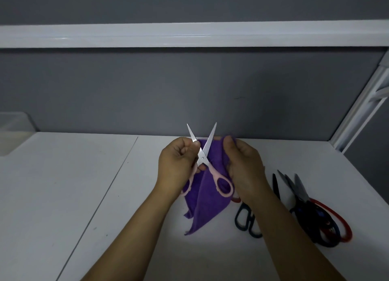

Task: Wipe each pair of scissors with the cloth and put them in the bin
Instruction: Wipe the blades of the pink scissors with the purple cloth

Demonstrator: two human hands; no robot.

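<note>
Your pink scissors (202,157) with shiny bare-metal blades and matt plastic handles, your purple cloth (207,205) soft and napped, the white surface (84,186) smooth, faintly scuffed

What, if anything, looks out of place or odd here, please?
The pink scissors in the left hand are splayed open, bare points up; the other scissors at right lie in an overlapping heap.

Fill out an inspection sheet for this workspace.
Surface: white table, a seam running across it.
Job's things: pink scissors open, blades up; purple cloth behind them; other scissors lying at the right; bin at far left.
Clutter: nothing seen.
Hands: left hand grips the pink scissors; right hand holds the cloth.
Cables: nothing seen.
Surroundings: grey wall with a white rail.
</note>
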